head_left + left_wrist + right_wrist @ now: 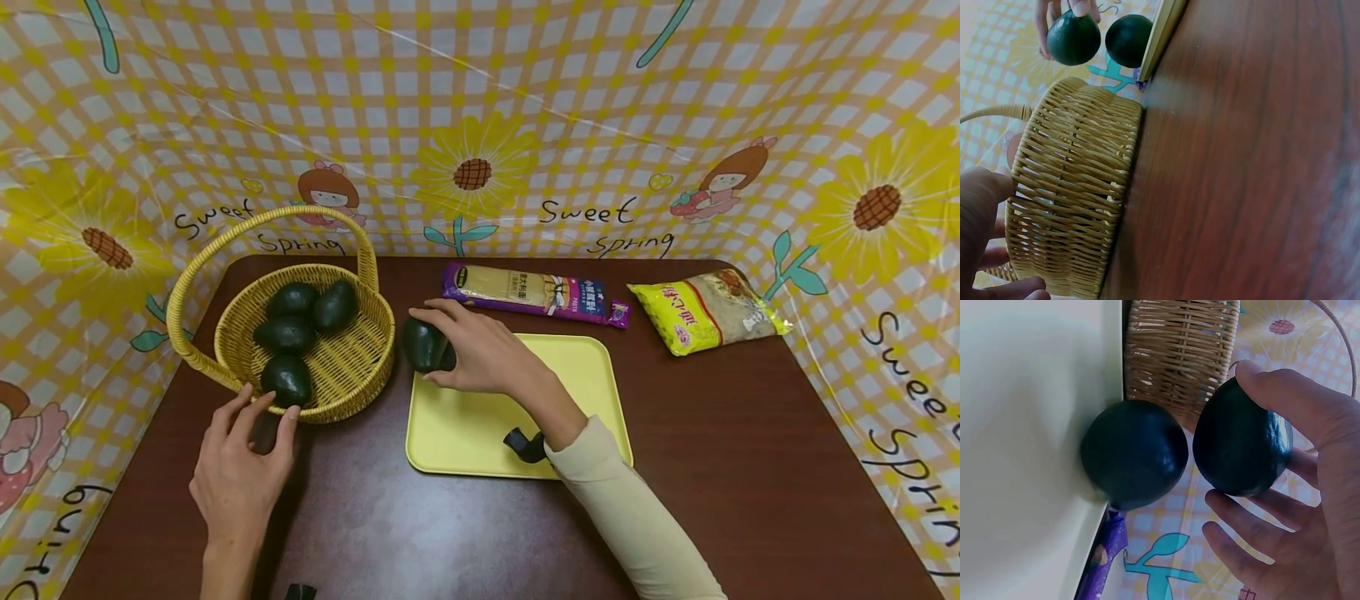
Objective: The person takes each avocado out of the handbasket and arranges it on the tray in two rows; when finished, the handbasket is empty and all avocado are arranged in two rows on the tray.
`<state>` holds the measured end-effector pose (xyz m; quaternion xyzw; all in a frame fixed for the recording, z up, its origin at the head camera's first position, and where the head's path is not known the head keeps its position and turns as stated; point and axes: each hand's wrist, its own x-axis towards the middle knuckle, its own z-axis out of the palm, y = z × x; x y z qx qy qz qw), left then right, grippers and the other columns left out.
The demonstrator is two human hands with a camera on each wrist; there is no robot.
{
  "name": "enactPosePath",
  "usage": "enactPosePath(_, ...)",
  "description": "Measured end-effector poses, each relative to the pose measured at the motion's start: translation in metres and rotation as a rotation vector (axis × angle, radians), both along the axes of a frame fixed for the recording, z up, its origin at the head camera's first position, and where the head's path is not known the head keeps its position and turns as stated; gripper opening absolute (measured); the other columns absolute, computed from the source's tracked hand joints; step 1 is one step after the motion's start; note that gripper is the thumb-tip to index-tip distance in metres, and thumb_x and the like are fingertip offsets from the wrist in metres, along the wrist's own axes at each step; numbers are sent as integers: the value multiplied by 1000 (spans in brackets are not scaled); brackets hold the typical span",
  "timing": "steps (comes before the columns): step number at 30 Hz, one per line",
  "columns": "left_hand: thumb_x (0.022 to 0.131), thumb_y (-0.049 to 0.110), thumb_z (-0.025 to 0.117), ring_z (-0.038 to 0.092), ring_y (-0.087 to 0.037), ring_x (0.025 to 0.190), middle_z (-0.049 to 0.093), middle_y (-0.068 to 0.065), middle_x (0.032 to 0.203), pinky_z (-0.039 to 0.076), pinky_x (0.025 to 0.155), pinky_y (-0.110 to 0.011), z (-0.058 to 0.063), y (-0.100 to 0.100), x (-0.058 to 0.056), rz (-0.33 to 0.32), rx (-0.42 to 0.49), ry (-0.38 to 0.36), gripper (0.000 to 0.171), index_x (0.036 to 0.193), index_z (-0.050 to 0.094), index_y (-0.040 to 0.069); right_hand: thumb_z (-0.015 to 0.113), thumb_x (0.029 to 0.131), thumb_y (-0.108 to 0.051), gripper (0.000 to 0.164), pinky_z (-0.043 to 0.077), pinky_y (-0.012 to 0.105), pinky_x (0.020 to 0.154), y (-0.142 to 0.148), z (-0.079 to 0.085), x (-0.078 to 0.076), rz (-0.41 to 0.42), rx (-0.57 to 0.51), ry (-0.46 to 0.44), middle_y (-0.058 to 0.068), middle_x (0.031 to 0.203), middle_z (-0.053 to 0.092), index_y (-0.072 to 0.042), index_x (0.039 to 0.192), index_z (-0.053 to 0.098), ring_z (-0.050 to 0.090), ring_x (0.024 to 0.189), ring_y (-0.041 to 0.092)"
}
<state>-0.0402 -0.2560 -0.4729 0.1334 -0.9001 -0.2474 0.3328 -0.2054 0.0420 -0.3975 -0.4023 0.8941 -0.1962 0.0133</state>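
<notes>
A yellow wicker basket (352, 400) with a tall handle holds several dark green avocados (287, 335). The left hand (243, 458) rests its fingertips and thumb against the basket's near rim, close to the nearest avocado (287, 380). Between thumb and fingers, the right hand (480, 354) grips another avocado (423, 343) above the left edge of a yellow tray (517, 404). One more avocado (1135, 454) sits at the tray's far left corner, just beside the held one; the right hand mostly covers it in the head view.
Behind the tray lies a purple pasta packet (532, 292). A yellow bag (708, 312) stands farther right on the brown table (750, 467). Checkered printed cloth (480, 83) hangs around the back and sides. Part of a black strap (525, 446) shows over the tray near the right wrist.
</notes>
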Motion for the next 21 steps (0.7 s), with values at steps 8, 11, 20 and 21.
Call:
enactPosePath(8, 96, 38, 82, 69, -37, 90, 70, -11, 141, 54, 55, -58, 0, 1, 0, -2, -6, 5, 39, 124, 81, 11, 92, 86, -39, 92, 58, 57, 98, 10, -2, 1, -35, -14, 16, 14, 164, 46, -20, 164, 47, 66, 127, 39)
enactPosePath(11, 96, 39, 82, 69, -37, 90, 70, -11, 141, 53, 55, -58, 0, 1, 0, 0, -6, 4, 39, 124, 82, 11, 92, 86, -38, 91, 58, 57, 96, 14, -2, 1, -41, -23, 14, 14, 164, 46, -20, 164, 47, 67, 125, 39)
enactPosePath(20, 96, 39, 83, 70, -35, 82, 70, -10, 141, 55, 55, -57, 0, 0, 0, 3, -5, 3, 40, 124, 82, 12, 92, 87, -37, 91, 60, 53, 85, 22, 1, 2, -52, -41, 18, 14, 164, 46, -19, 164, 47, 71, 113, 38)
enactPosePath(21, 96, 39, 83, 70, -35, 81, 70, -10, 141, 55, 55, -57, 0, 0, 0, 2, -6, 3, 40, 124, 82, 12, 92, 87, -37, 91, 60, 53, 84, 23, 1, 2, -55, -42, 16, 14, 164, 46, -19, 164, 47, 71, 113, 37)
